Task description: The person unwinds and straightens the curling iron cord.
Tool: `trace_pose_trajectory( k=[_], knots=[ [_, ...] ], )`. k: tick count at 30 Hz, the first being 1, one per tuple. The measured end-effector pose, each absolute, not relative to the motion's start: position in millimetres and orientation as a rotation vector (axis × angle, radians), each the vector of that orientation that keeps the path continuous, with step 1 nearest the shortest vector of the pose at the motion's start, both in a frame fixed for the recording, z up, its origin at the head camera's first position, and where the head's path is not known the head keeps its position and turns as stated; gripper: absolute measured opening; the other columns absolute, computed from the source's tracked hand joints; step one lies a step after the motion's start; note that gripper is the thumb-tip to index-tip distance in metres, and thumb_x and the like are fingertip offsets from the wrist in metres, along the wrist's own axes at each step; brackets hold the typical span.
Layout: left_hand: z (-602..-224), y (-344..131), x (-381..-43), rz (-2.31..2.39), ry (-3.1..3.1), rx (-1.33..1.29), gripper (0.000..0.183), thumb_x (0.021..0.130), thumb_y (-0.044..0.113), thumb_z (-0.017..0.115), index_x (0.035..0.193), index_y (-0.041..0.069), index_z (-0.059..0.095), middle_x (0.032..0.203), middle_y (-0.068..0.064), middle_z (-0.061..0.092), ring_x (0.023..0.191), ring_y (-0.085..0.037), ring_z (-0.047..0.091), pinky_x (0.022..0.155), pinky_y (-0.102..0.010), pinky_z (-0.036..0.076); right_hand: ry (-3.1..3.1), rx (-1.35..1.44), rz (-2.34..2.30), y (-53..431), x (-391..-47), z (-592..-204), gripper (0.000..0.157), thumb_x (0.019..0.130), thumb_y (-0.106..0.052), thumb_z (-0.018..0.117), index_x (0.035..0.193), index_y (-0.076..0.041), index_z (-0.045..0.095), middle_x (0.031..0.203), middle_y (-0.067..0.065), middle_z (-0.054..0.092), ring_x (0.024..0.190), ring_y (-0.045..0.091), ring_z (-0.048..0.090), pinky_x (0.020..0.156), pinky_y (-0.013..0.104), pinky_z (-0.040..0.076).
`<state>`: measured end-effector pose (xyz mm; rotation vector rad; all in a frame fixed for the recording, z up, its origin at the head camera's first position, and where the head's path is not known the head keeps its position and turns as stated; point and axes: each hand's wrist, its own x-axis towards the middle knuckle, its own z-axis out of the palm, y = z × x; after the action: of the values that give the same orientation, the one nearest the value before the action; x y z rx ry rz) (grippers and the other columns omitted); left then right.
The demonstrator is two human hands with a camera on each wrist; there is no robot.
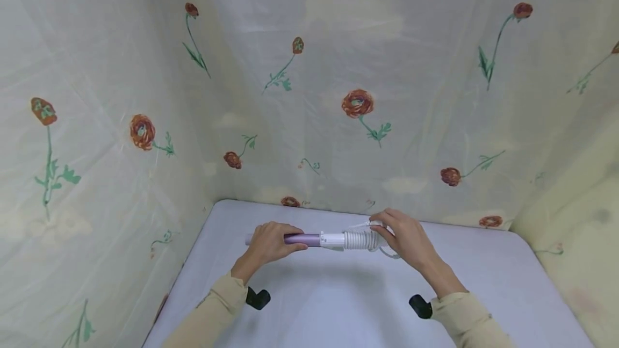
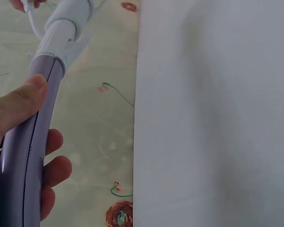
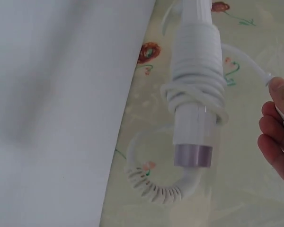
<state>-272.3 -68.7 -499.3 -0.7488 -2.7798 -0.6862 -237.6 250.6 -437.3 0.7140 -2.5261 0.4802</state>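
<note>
A curling iron (image 1: 332, 240) with a purple barrel and a white handle is held level above the white table. My left hand (image 1: 272, 241) grips the barrel (image 2: 26, 142), thumb on top and fingers curled beneath. White power cord (image 3: 196, 52) is wound in tight coils round the handle, and one turn crosses over the others. At the handle's purple end cap (image 3: 193, 155), a ribbed cord sleeve (image 3: 154, 187) bends round in a loop. My right hand (image 1: 406, 238) pinches the cord's loose end beside the handle; the fingers partly hide that end.
Below lies the white table (image 1: 309, 305) with rounded far corners. Flower-printed sheeting (image 1: 309, 122) hangs behind it and along both sides. A black device sits at each wrist, one by the left sleeve (image 1: 217, 299) and one by the right sleeve (image 1: 464, 318).
</note>
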Motion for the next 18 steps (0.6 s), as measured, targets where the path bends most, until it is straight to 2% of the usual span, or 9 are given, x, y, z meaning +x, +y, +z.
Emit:
trace_pose_trajectory(
  k=[7,13,18],
  knots=[
    [-496,-72,-274,-0.691,-2.728,-0.814,0.037,0.076,0.053,0.072,0.100,0.025,0.074,0.090,0.009,0.073,0.071,-0.003,0.058,0.068,-0.026,0.043,-2.600,0.730,0.654,266,-258,-435,0.020,0.086,-0.018,0.069,0.105,-0.013,0.067,0.098,0.000,0.069,0.085,0.017,0.066,0.073,0.041,0.054],
    [-493,-75,-272,-0.745,-2.725,-0.849,0.039,0.075,0.053,0.073,0.100,0.023,0.075,0.091,0.008,0.074,0.071,-0.002,0.058,0.068,-0.023,0.044,-2.553,0.741,0.726,285,-271,-451,0.019,0.082,-0.011,0.072,0.101,-0.008,0.069,0.095,0.004,0.070,0.083,0.022,0.068,0.072,0.042,0.054],
    [-491,-76,-270,-0.799,-2.755,-0.864,0.039,0.075,0.052,0.073,0.100,0.022,0.075,0.092,0.007,0.074,0.070,-0.002,0.057,0.066,-0.022,0.043,-2.596,0.685,0.790,294,-276,-473,0.020,0.084,-0.014,0.070,0.103,-0.008,0.070,0.097,0.007,0.070,0.086,0.025,0.068,0.072,0.041,0.055]
  ],
)
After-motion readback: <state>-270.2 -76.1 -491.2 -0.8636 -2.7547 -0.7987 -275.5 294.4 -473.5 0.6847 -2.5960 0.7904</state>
